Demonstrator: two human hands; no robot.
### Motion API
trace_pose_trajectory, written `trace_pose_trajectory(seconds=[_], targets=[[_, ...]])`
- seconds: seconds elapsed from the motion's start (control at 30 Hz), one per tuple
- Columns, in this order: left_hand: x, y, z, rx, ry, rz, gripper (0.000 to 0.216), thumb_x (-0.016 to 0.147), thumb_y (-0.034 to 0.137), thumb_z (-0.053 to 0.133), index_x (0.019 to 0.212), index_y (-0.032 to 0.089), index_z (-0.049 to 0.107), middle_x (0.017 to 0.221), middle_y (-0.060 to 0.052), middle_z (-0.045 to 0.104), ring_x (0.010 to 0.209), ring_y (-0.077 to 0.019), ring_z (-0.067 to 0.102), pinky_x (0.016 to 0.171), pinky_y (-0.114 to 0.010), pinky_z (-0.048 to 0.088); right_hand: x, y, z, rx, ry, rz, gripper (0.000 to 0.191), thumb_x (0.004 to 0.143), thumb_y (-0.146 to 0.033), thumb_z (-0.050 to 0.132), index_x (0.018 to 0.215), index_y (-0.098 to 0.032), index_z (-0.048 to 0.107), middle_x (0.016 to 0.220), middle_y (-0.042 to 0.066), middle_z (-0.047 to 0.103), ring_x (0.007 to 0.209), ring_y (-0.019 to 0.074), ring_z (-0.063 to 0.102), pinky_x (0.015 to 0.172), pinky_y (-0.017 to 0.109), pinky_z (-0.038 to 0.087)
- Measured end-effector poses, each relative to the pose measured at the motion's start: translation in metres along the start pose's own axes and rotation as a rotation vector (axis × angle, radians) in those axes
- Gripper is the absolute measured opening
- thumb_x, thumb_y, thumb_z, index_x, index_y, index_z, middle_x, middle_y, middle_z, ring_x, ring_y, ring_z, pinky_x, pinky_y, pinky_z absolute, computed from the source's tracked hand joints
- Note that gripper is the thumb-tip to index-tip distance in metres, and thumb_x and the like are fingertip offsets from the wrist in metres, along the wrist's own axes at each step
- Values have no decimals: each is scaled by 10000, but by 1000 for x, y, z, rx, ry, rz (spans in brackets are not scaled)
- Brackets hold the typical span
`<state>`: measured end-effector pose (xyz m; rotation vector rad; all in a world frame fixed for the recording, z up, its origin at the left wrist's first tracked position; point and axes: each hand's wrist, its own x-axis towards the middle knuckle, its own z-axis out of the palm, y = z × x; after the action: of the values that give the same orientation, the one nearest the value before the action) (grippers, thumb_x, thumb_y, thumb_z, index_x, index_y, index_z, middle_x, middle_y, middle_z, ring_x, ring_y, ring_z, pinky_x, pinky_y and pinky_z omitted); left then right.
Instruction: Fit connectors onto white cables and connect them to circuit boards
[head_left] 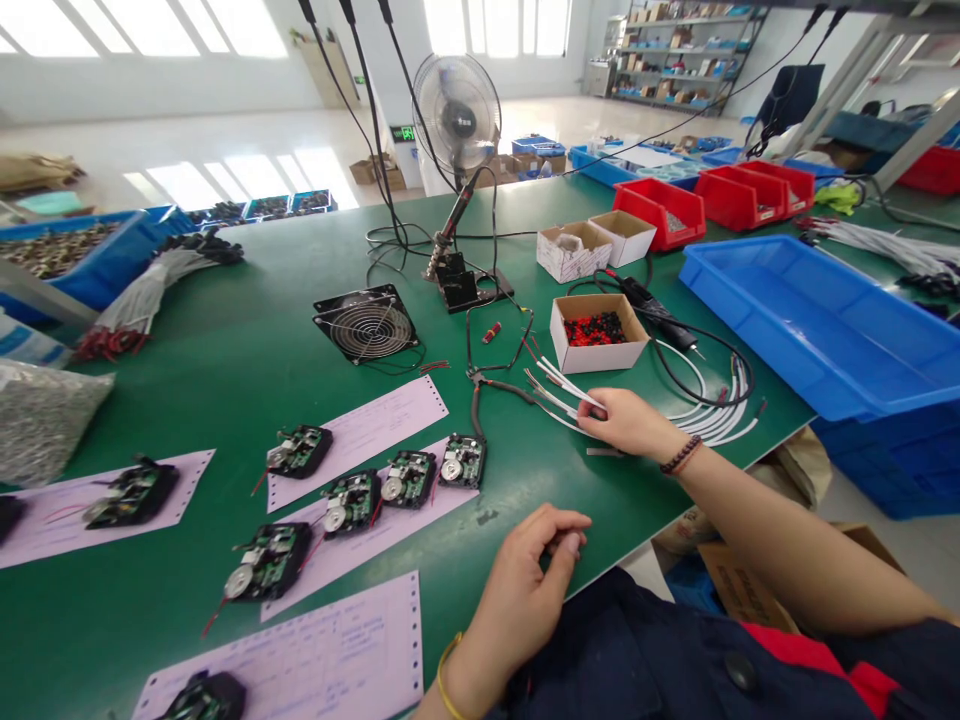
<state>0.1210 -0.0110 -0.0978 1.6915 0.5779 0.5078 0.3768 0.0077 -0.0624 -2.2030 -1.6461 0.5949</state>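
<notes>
R hand (pixel 619 420) pinches white wires (pixel 568 384) nr 1 pliers (pixel 476 378), 3 ctns (pixel 600 357).

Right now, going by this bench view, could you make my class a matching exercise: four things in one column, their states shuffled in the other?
Things
1. Right hand
2. Left hand
3. Pliers
4. Nearest small carton

States
A. Handles spread apart
B. Filled with red and black pieces
C. Yellow band at the wrist
D. Pinching white wires

Pairs: 1-D, 2-C, 3-A, 4-B
</notes>
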Motion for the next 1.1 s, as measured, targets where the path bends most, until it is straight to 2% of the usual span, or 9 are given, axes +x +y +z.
trace_pose_trajectory(seconds=[0.13,0.27,0.43,0.53,0.67,0.93,1.1], targets=[[-1,0,1,10,-4,-1,215,1041,301,524,1101,225,716,934,-38,684,861,-172,651,805,-278,492,4,-5,-7,30,56,30,186,941,-308,600,944,-179,733,691,-18,600,607,145,524,579,241,355],[0,2,0,10,5,2,223,1032,289,516,1089,210,716,915,-46,680,838,-176,647,786,-281,493,8,-8,-10,-4,69,35,201,936,-281,633,1094,-199,726,761,-6,644,640,154,555,619,246,382],[1,3,0,-1,6,7,221,1032,290,517,1095,212,714,913,-42,677,837,-172,649,786,-276,493,7,8,-19,-125,88,112,103,928,-234,659,987,-172,716,889,79,705,789,206,627,695,275,397],[1,1,-1,3,3,11,219,1037,293,517,1100,222,714,911,-35,673,839,-167,648,786,-271,487,3,16,-18,-164,53,141,66,925,-231,659,916,-189,709,851,72,712,765,211,634,657,278,375],[1,0,-2,12,-3,23,216,1040,292,515,1109,225,709,913,-31,667,851,-167,643,797,-270,484,0,14,-13,-189,59,163,110,936,-218,610,866,-186,688,830,88,711,745,220,631,626,293,336],[1,1,-3,33,-4,34,215,1042,286,513,1120,224,704,917,-26,673,826,-158,635,794,-266,480,11,-8,-10,-110,92,99,133,961,-267,602,955,-191,711,845,53,689,756,190,616,673,273,366],[1,0,-4,14,5,33,213,1039,281,517,1115,220,706,907,-27,670,828,-157,637,787,-263,482,9,-7,-8,-68,54,87,110,927,-220,632,1012,-193,696,783,14,656,667,164,567,624,265,342]])
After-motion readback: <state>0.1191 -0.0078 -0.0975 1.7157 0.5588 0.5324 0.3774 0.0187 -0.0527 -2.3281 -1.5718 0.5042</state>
